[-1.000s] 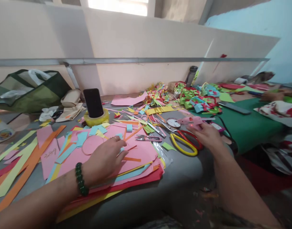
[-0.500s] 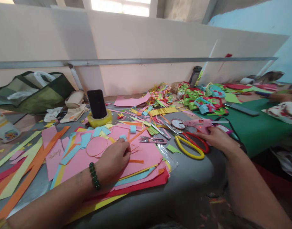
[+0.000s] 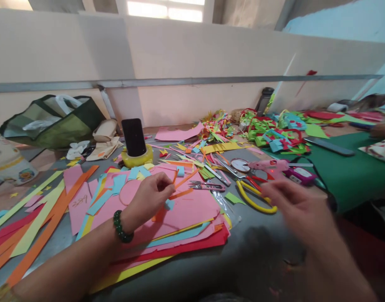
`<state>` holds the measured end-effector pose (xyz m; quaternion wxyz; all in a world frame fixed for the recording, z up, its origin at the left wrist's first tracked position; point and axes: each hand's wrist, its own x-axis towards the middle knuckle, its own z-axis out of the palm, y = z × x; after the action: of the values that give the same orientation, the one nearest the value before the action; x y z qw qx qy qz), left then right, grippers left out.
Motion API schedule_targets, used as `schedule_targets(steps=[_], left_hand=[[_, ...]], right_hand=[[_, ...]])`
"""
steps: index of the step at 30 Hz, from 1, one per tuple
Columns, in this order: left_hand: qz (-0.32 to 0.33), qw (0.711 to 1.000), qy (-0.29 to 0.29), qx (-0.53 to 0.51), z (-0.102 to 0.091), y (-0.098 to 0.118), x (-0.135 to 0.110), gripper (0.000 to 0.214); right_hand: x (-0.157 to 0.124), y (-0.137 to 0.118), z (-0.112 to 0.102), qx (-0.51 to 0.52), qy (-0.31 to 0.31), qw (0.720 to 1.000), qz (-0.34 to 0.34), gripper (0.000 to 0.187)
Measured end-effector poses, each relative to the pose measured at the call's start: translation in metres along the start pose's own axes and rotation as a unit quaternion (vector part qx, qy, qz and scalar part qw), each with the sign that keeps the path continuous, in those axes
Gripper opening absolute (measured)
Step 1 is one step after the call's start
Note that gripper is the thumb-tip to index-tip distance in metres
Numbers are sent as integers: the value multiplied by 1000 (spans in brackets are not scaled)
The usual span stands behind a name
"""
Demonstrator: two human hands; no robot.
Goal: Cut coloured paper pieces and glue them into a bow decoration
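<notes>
My left hand (image 3: 148, 197), with a green bead bracelet on the wrist, is raised a little above a stack of pink, red and yellow paper sheets (image 3: 179, 218). Its fingers pinch thin orange paper strips (image 3: 179, 188), and a small blue paper piece (image 3: 169, 204) hangs below them. My right hand (image 3: 297, 205) hovers blurred over the table's front right, holding nothing that I can see. Just beyond it lie a pink glue gun (image 3: 269, 165) and yellow-and-red-handled scissors (image 3: 253, 196).
A black phone (image 3: 134, 137) stands in a yellow tape roll (image 3: 137, 157). Small snips (image 3: 208, 185) lie by the stack. Long orange and yellow strips (image 3: 38, 218) lie at left, a green bag (image 3: 50, 121) behind. Coloured paper loops (image 3: 270, 130) and green paper (image 3: 346, 167) lie at right.
My left hand lifted off the pink sheets with the orange strips pinched. My right hand let go of the glue gun and drew back toward me.
</notes>
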<state>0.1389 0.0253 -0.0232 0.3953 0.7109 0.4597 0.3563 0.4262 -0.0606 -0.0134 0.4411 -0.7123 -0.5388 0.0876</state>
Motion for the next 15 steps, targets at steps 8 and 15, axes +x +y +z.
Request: schedule_targets(steps=[8, 15], left_hand=[[21, 1000, 9, -17, 6, 3, -6, 13], [11, 999, -3, -47, 11, 6, -12, 15]], right_hand=[[-39, -65, 92, 306, -307, 901, 10, 33], [-29, -73, 103, 321, -224, 920, -12, 27]])
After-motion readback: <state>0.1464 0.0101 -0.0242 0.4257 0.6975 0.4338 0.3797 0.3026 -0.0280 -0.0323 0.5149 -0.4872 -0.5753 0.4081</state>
